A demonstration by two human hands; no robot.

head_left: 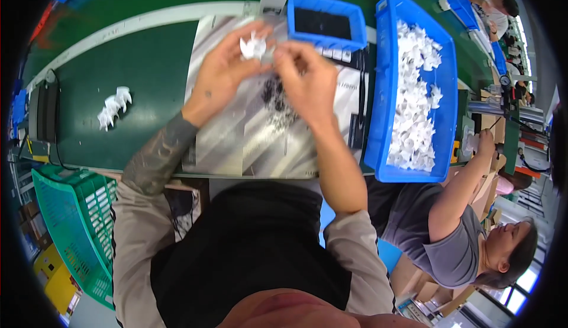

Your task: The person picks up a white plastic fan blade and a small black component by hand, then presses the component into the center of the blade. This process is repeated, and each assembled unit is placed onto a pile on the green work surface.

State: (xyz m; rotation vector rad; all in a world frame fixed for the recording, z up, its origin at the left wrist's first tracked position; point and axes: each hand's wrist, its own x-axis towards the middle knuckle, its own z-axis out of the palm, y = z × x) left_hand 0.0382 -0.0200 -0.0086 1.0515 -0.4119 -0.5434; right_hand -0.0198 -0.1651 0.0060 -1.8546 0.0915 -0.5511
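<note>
Over the patterned sheet, my left hand has its palm turned up and holds a small white plastic piece with curved, pointed fins. My right hand is close beside it, thumb and fingers pinched together; whatever sits between those fingertips is too small and blurred to make out. Small black parts lie scattered on the sheet below my hands. To the left, several similar white pieces stand in a slanting row on the green table.
A large blue bin at right holds many white pieces. Beyond my hands stands a smaller blue bin with dark contents. A green crate is at lower left, a black box-shaped device at the table's left end. A co-worker sits at right.
</note>
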